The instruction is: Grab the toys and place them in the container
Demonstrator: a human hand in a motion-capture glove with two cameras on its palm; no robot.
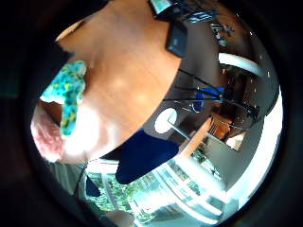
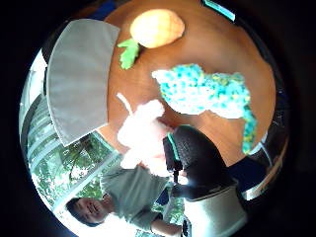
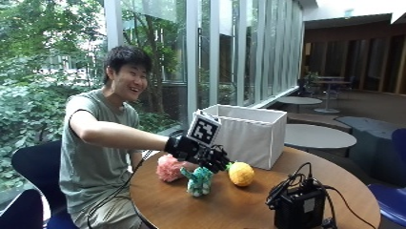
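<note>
1. Outside view: my gloved right hand hangs over the round wooden surface, above the teal knitted toy. The pink fluffy toy sits just beside the teal one on my side; the orange round toy is on its other side, near the white fabric container.
2. Fingers: I cannot tell from any view whether they are apart or curled. In the thumb side palm view one gloved fingertip overlaps the pink toy, which may mean contact, but no closed pinch is visible.
3. All three toys are on the surface; none is in the container. Judgement: the task is at its start, and the step in hand is the first grasp.
4. Target is ambiguous: palm over teal, fingertip by pink. Commit to one. I judge the pink the better choice, as it is nearest the fingertip.
5. Method: lower straight down and close around the toy's bulk, not a loose tuft or limb, since soft yarn will likely compress and slip.
6. Risk: closing wide could drag in the adjacent teal toy.
7. Then lift above the container's rim before moving across, and release over the open top.
</note>
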